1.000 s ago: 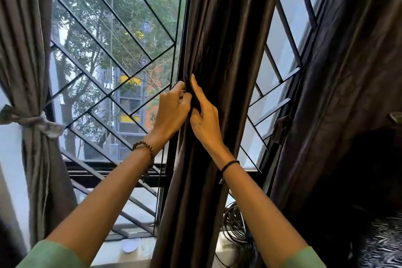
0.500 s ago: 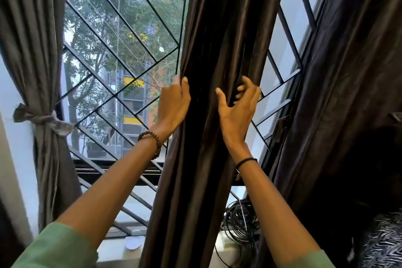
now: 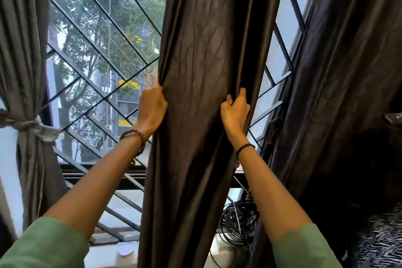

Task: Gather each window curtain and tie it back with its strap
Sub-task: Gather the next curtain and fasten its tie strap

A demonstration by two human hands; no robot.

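Three curtains hang at the window. At far left, the grey curtain (image 3: 21, 61) is gathered and bound by its strap (image 3: 37, 125), knotted at mid-height. The middle curtain (image 3: 202, 93) hangs loose in front of the grille (image 3: 104, 35). The right curtain (image 3: 348, 72) hangs untied at the right side of the frame.

Step in hand, as judged: gathering the middle curtain. To do it well, draw both edges inward at one height so the folds stack evenly. Compress the bundle until one hand can encircle it, then free the other hand for the strap. No strap for this curtain is in view, so locate it before releasing the cloth. Keep the cloth clear of the cable coil (image 3: 239, 220) below.

The left hand (image 3: 152, 109) is closed around the middle curtain's left edge. Its fingers wrap behind the cloth and are out of sight, and the back of the hand faces the camera. The right hand (image 3: 235, 113) is closed on the right edge, with its fingertips curled into a fold. Both grip at about the same height, well apart, with the front of the panel between them.
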